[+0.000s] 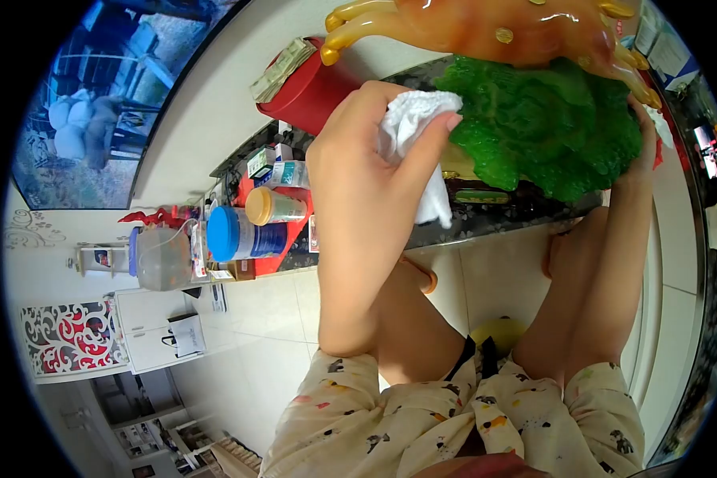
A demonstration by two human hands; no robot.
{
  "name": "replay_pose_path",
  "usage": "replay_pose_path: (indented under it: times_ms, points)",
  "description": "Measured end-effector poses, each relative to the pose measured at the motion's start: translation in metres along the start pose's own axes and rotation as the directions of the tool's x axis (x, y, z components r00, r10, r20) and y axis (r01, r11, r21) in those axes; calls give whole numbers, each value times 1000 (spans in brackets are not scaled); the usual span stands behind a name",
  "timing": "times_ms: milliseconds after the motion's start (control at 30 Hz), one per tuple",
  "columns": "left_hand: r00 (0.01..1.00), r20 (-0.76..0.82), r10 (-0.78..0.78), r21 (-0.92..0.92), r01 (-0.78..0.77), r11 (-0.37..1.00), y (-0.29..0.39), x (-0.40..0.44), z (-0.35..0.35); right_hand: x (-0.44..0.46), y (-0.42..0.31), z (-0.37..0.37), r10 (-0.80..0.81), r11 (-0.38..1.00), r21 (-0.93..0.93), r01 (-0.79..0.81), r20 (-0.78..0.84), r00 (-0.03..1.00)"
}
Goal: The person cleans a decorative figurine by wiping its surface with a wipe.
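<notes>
My left hand (374, 151) is closed around a crumpled white cloth (426, 107), thumb on its near side and one end hanging down. The cloth is next to the left edge of a glossy green leafy ornament, shaped like a cabbage (542, 127). My right hand (644, 147) grips the right edge of this ornament, its fingers partly hidden by the leaves. Above the leaves lies a shiny amber-orange animal figure (486, 28) with gold feet, cut off by the top of the view.
On the dark patterned counter (486, 227), left of my hands, stand a red container (299, 92) with banknotes on it, a blue-lidded tub (243, 233), a yellow-lidded jar (275, 205) and small boxes. A large screen (103, 95) is at upper left. My legs are below the counter.
</notes>
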State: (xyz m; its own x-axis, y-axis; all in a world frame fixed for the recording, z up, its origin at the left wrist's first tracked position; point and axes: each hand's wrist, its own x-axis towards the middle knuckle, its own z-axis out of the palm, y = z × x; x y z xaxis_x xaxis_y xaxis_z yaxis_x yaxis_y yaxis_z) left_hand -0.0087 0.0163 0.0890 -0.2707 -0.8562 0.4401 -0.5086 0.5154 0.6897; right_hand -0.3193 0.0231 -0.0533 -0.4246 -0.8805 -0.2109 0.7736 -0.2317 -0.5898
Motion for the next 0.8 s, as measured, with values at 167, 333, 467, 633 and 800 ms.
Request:
replay_pose_path:
  times_ms: [167, 333, 467, 633, 800]
  points:
    - [968, -72, 240, 183, -223, 957, -14, 6, 13, 8, 0, -17, 9, 999, 29, -14, 164, 986]
    - [951, -56, 303, 271, -278, 922, -16, 9, 23, -9, 2, 13, -26, 1000, 8, 27, -89, 996]
    - [955, -18, 295, 272, -279, 921, -21, 12, 26, -9, 1, 16, -26, 1000, -4, 26, -114, 993]
    - [910, 37, 413, 268, -407, 873, -26, 17, 29, -3, 1, 7, -32, 999, -1, 32, -51, 998]
    - [859, 151, 489, 318, -511, 798, -29, 19, 34, -10, 1, 22, -58, 998, -25, 54, -197, 979]
